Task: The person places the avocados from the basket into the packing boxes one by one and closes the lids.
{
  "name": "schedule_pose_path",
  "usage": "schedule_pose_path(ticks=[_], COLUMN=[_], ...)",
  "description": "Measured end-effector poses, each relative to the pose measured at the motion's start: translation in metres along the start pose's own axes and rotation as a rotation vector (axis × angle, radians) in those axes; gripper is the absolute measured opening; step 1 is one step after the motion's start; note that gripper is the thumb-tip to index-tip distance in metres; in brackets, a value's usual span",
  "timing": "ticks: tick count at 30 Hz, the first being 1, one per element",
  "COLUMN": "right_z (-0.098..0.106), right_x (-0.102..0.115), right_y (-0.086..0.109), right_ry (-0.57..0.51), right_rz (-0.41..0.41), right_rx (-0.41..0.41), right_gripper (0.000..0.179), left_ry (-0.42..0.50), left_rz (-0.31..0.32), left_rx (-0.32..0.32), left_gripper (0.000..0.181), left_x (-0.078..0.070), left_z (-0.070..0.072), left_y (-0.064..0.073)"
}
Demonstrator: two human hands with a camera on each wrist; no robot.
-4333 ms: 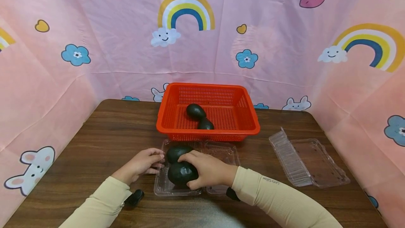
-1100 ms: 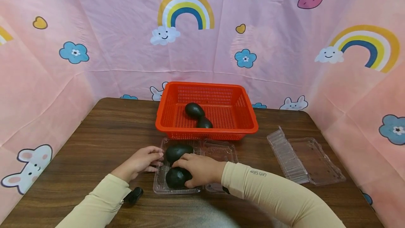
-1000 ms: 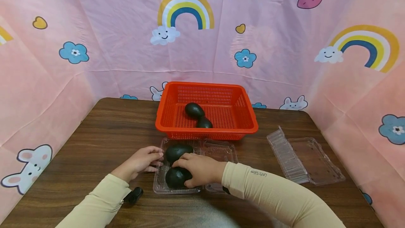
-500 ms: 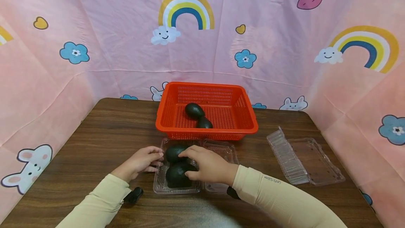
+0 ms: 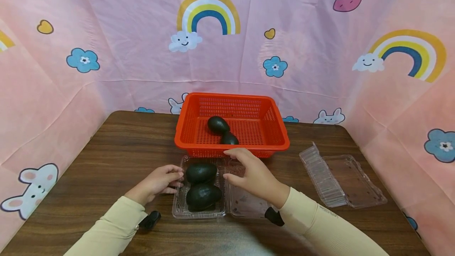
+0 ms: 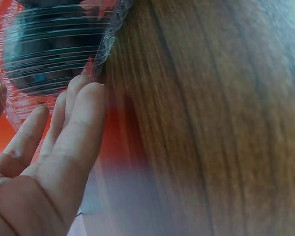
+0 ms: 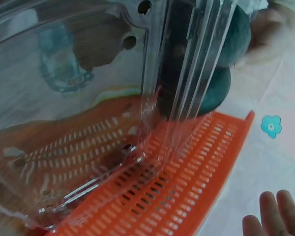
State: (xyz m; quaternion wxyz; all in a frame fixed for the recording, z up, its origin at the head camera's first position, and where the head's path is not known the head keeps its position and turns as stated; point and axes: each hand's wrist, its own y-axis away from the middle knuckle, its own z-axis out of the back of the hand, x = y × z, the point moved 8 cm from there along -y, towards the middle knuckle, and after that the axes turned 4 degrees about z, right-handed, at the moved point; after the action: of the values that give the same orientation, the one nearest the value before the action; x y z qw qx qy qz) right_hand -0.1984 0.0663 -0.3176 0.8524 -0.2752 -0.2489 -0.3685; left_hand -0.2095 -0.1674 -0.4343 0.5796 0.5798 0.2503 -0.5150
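Two dark green avocados, a rear one (image 5: 201,173) and a front one (image 5: 203,196), lie side by side in the left half of an opened clear plastic clamshell box (image 5: 199,214). My left hand (image 5: 161,183) rests at the box's left wall, and in the left wrist view its straight fingers (image 6: 83,123) touch the ribbed side. Above the box's flat lid half (image 5: 245,204) my right hand (image 5: 256,175) hovers with thumb and fingers spread, holding nothing. Only some right fingertips (image 7: 273,211) show in the right wrist view.
Behind the box stands a red perforated basket (image 5: 232,146) with two avocados (image 5: 218,125) inside. Another open clear clamshell (image 5: 327,181) lies at the right of the wooden table (image 5: 135,141). Patterned pink cloth (image 5: 142,42) hangs around the back and sides.
My right hand has let go of the front avocado and drawn back to the right. That avocado now lies turned more sideways. The left hand has stayed at the box's side.
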Motion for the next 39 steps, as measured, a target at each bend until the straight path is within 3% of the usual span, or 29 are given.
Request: schedule_pose_path(ticks=[9,14,22,27,39], right_z=[0.023,0.031,0.037,0.036,0.021], right_x=[-0.019,-0.035,-0.062,-0.075,-0.098], right_y=[0.017,0.028,0.047,0.056,0.079], right_ry=[0.007,0.009,0.005,0.019,-0.028], right_rz=[-0.108,-0.177,-0.317,-0.36,-0.485], right_rx=[-0.131,-0.161,-0.144,-0.119,0.01], right_gripper=[0.059,0.06,0.06,0.06,0.06], left_ry=[-0.007,-0.007,0.004,0.008,-0.004], left_rz=[-0.001,-0.002,-0.012,-0.003,0.0], left_rx=[-0.002,0.006,0.018,0.013,-0.004], left_gripper=[0.038,0.039,0.037,0.036,0.037], left_x=[0.001,0.0,-0.002,-0.001,0.001], left_z=[0.0,-0.001,-0.002,-0.002,0.0], left_y=[-0.001,-0.002,-0.005,-0.006,-0.004])
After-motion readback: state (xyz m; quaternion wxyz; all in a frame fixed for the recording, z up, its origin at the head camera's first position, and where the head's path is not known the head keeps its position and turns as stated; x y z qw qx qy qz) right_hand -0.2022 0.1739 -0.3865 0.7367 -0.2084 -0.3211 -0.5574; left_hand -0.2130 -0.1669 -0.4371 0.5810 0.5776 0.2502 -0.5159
